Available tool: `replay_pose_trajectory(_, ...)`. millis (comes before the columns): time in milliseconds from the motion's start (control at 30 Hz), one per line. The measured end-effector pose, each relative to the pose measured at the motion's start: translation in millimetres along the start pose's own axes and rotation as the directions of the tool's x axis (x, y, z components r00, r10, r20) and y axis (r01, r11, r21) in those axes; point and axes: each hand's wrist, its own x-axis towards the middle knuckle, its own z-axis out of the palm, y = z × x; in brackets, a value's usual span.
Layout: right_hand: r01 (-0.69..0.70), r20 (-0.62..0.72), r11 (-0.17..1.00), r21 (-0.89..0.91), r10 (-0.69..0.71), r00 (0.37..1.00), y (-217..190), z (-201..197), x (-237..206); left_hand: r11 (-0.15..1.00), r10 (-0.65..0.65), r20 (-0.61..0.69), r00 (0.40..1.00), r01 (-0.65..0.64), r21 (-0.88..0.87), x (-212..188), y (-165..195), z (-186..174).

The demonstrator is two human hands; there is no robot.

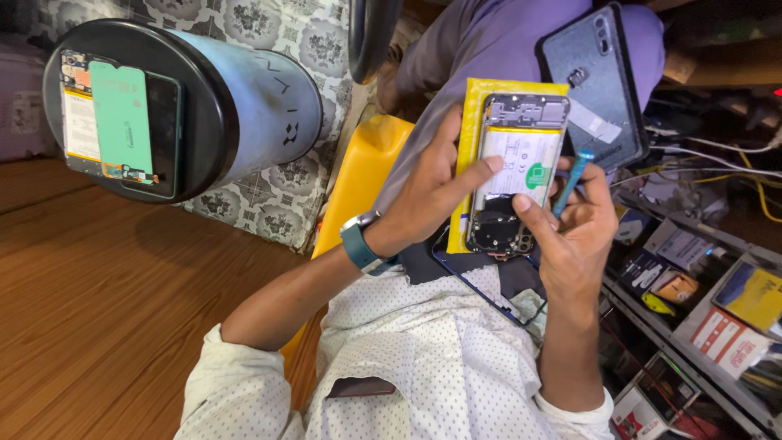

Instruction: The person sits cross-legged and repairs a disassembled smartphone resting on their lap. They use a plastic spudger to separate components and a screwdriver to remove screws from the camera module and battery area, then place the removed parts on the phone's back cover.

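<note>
Yellow padding is lying under the opened phone [515, 183] resting on my lap, its back cover [599, 90] lying just beyond. My left hand [428, 195] is pressing fingertips on the white battery, fingers spread, while my right hand [574, 228] is pinching a blue pry tool [573, 183] at the frame's edge.

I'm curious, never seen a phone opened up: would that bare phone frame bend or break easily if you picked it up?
The opened phone looks thin and flat, so probably light and fairly stiff. Its exposed battery and small parts suggest it is fragile. The left hand steadies it, so it may slide.
</note>
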Motion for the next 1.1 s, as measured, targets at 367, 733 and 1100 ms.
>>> replay_pose_trajectory(367,0.523,-0.200,0.559,-0.644,-0.783,0.589,1,-52,20,0.917,-0.166,-0.087,0.982,0.122,-0.380,7,-11,-3)
replay_pose_trajectory(733,0.583,-0.091,0.584,-0.565,-0.746,0.660,49,-61,34,0.875,-0.200,-0.078,0.977,0.143,-0.463,8,-8,1)
replay_pose_trajectory(1100,0.565,-0.267,0.670,-0.482,-0.727,0.633,42,-55,31,0.882,-0.277,-0.174,0.945,0.178,-0.437,11,-3,7)
